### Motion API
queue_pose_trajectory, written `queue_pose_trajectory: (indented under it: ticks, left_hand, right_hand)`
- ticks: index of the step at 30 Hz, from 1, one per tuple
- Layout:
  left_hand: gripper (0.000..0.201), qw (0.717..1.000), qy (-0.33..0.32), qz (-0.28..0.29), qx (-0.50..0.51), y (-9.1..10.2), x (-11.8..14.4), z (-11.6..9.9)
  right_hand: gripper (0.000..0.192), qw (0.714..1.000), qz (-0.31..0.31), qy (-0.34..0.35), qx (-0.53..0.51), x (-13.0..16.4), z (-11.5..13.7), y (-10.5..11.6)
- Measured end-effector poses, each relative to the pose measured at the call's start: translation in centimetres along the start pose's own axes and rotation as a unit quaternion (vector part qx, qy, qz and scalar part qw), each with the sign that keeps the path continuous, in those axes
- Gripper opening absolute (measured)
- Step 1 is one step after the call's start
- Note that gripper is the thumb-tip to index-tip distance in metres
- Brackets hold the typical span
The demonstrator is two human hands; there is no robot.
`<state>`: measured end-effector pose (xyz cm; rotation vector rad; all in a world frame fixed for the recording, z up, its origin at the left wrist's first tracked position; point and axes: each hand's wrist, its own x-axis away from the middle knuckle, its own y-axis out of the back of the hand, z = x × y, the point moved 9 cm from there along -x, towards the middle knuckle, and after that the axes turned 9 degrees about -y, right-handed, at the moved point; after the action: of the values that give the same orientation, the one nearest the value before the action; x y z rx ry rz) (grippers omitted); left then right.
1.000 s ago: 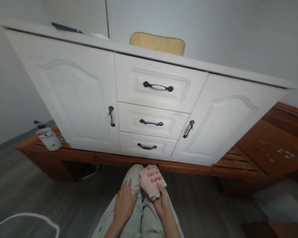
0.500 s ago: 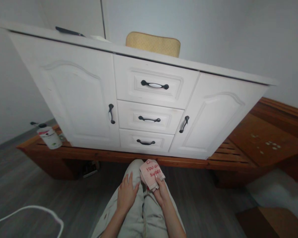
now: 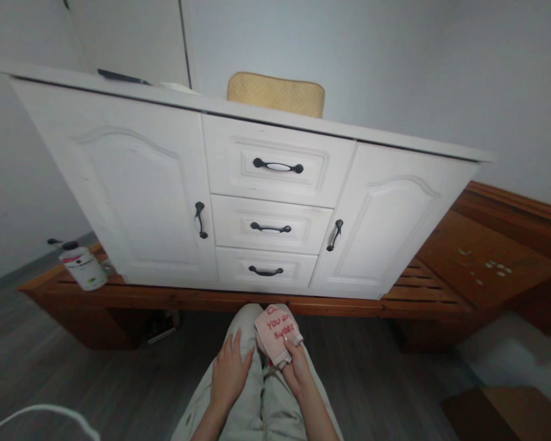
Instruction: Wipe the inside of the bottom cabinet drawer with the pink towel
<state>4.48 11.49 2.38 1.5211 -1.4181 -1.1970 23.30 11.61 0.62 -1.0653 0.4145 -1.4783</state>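
My left hand [image 3: 232,369] lies flat on my left thigh, fingers spread over the pale trousers [image 3: 248,407], holding nothing. In my right hand [image 3: 296,366] is a folded pink cloth [image 3: 275,335] with red lettering, gripped at its lower right corner, thumb on top. The cloth rests over my right knee. In front of my knees stands a white cabinet [image 3: 142,202] with two doors and three drawers, all closed. Dark handles with pale middles, such as the top drawer handle [image 3: 278,166], are fixed to its front.
The cabinet stands on a slatted wooden bench [image 3: 202,299]. A white pump bottle [image 3: 83,267] is at its left end. On the cabinet top are a yellow patterned case [image 3: 275,95] and a dark flat object [image 3: 123,77]. A cardboard box [image 3: 509,413] and a white cable [image 3: 50,408] are on the floor.
The view has tilted and shifted slightly, so the cabinet appears a little lower and further left. Both hands keep their places, the right one still holding the cloth.
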Motion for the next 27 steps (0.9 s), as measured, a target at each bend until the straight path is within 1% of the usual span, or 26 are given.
queue_pose_trajectory:
  ticks: [7,12,16,21,27]
  left_hand:
    - [0.064,1.0,0.005,0.001,0.005,-0.2,0.0,0.3]
    - [0.066,1.0,0.007,0.017,-0.003,-0.6,-0.1,0.6]
    - [0.065,1.0,0.003,0.001,-0.003,-0.8,-0.2,1.0]
    - [0.067,1.0,0.002,0.001,0.011,-1.2,-0.3,1.5]
    - [0.068,1.0,0.0,-0.002,0.017,-1.3,-0.3,1.7]
  right_hand:
    - [0.057,1.0,0.012,-0.001,-0.012,-0.2,-0.3,0.3]
    - [0.051,1.0,0.01,-0.008,-0.025,-0.4,-0.5,0.6]
    - [0.047,0.999,0.01,-0.014,-0.029,-0.2,-0.5,0.5]
    - [0.048,0.999,0.006,-0.017,-0.038,0.0,-0.5,0.3]
    - [0.052,0.999,0.028,-0.023,-0.037,-0.2,-1.0,0.0]
